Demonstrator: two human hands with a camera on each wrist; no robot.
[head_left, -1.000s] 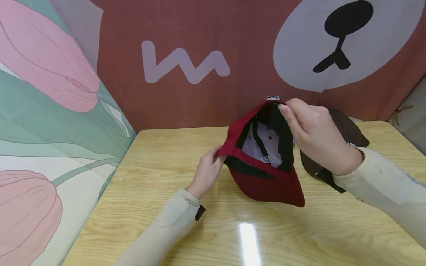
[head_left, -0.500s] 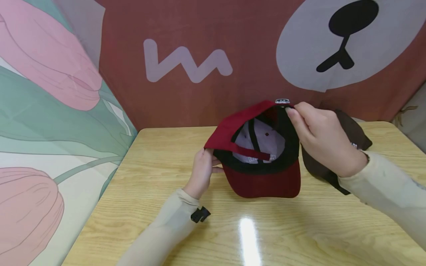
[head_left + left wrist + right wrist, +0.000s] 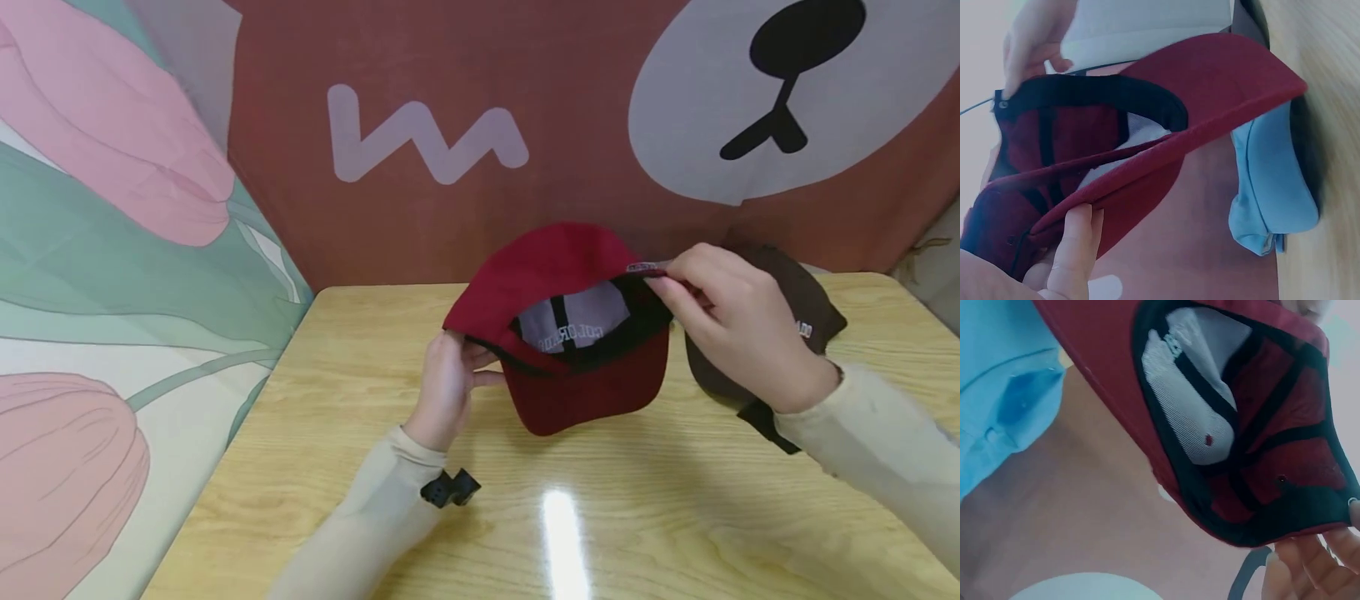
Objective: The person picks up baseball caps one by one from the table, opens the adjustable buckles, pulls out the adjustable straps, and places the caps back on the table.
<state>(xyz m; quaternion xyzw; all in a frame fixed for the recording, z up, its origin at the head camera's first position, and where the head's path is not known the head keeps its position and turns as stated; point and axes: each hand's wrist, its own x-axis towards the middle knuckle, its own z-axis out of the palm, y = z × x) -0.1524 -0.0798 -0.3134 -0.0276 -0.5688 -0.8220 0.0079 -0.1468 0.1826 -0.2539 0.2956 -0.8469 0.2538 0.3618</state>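
Both hands hold a dark red baseball cap (image 3: 555, 258) above the table, its opening toward the head camera and its brim (image 3: 592, 392) hanging down. My left hand (image 3: 442, 387) grips the cap's left edge; in the left wrist view, fingers (image 3: 1075, 240) lie against the red cloth. My right hand (image 3: 738, 321) pinches the opposite edge near a small metal snap, with thumb and fingertips at the band. Inside show a grey front panel (image 3: 1191, 412) with reversed lettering and black seam tape. Part of the left fingers is hidden by the cap.
A dark brown cap (image 3: 780, 292) lies on the wooden table (image 3: 337, 350), partly behind my right hand. A light blue cap (image 3: 1279, 175) shows in both wrist views. A brown cloth backdrop (image 3: 420, 233) with a bear's face stands at the table's back edge.
The red cap has turned and tilted, its crown's outside showing more and its brim higher. My left hand has shifted slightly left; my right hand has come right and lower.
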